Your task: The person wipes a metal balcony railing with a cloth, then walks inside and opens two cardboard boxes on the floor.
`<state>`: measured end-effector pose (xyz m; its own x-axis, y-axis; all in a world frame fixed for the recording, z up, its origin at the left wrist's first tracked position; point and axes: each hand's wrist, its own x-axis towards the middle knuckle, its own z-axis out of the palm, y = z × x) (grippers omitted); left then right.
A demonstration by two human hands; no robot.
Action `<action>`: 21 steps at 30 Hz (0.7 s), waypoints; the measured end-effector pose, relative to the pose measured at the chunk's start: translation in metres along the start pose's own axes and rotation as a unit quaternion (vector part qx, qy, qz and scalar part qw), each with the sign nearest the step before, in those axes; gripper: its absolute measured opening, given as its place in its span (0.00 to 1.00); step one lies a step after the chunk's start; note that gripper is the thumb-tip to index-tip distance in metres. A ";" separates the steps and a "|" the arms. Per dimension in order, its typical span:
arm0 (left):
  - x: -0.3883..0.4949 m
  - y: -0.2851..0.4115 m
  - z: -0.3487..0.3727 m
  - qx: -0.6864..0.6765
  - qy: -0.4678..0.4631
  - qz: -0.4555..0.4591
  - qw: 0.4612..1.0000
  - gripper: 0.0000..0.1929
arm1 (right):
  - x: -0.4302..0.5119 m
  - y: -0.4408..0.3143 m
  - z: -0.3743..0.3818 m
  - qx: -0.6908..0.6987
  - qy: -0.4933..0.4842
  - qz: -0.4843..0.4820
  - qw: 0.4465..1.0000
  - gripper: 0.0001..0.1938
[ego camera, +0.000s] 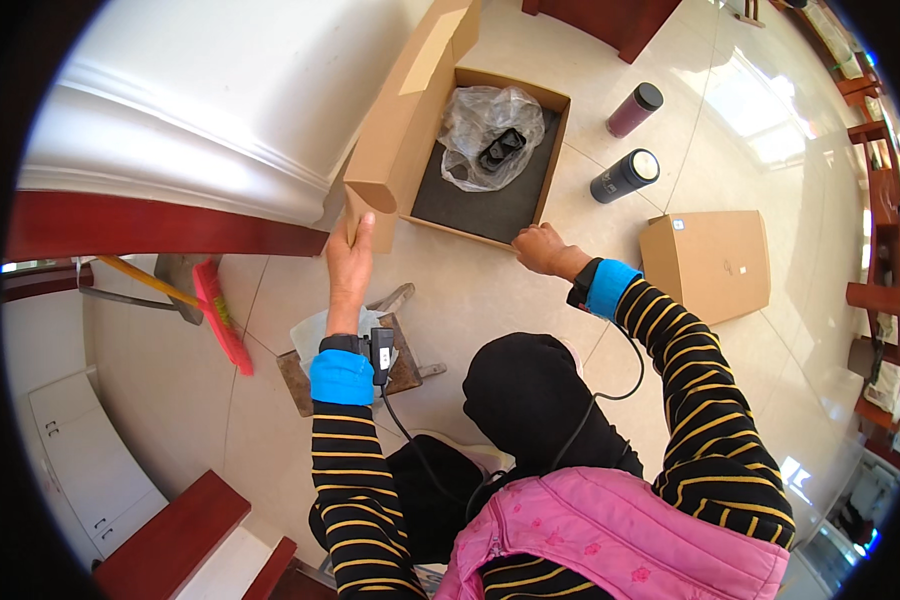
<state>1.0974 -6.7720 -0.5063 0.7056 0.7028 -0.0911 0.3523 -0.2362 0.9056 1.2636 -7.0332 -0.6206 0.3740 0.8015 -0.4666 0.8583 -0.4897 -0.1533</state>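
Observation:
An open cardboard box (557,161) stands on the tiled floor before me, its lid (412,112) raised on the left. My left hand (351,259) grips the lid's near corner, thumb on top. My right hand (544,250) holds the near right corner of the box with curled fingers. Inside, a clear plastic bag (480,112) lies on a dark grey foam sheet (465,202). A small black plastic object (502,150) is in or on the bag; which one I cannot tell.
Two insulated bottles, one purple (628,114) and one dark (616,180), stand right of the box. A second cardboard box (709,259) sits closer on the right. A small wooden stool (405,352) is beside my left wrist. A pink broom (217,319) is at left, near the white wall (217,112).

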 end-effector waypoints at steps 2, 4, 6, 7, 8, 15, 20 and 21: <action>-0.001 0.003 0.001 0.012 -0.008 -0.014 1.000 0.21 | 0.003 0.000 0.005 -0.008 0.002 0.000 1.000 0.09; -0.005 0.008 0.007 0.007 -0.027 -0.003 1.000 0.21 | 0.007 0.003 0.009 -0.020 0.006 -0.007 1.000 0.08; -0.014 0.012 0.019 0.055 -0.025 0.019 0.998 0.21 | 0.014 0.005 0.012 -0.022 -0.022 0.017 0.999 0.08; -0.021 0.014 0.028 0.105 -0.022 0.036 0.994 0.21 | 0.017 0.002 0.014 0.015 0.018 0.057 0.998 0.09; -0.032 0.017 0.039 0.116 0.014 0.088 0.989 0.22 | 0.020 0.004 0.015 0.072 0.007 0.070 0.995 0.10; -0.058 0.017 0.039 0.139 -0.249 0.170 0.943 0.34 | 0.059 0.019 0.018 0.311 0.327 -0.017 0.892 0.12; -0.043 0.024 -0.014 0.151 -0.294 0.202 0.922 0.24 | 0.043 -0.005 0.031 0.245 0.269 0.060 0.929 0.11; -0.040 0.026 -0.021 0.160 -0.279 0.205 0.924 0.22 | 0.027 -0.003 0.035 0.247 0.220 0.070 0.941 0.11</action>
<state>1.0653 -6.7922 -0.4706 0.9961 0.0751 -0.0472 0.0850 -0.6547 0.7511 1.2584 -7.0221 -0.6629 0.6735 0.7288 -0.1230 0.5626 -0.6134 -0.5543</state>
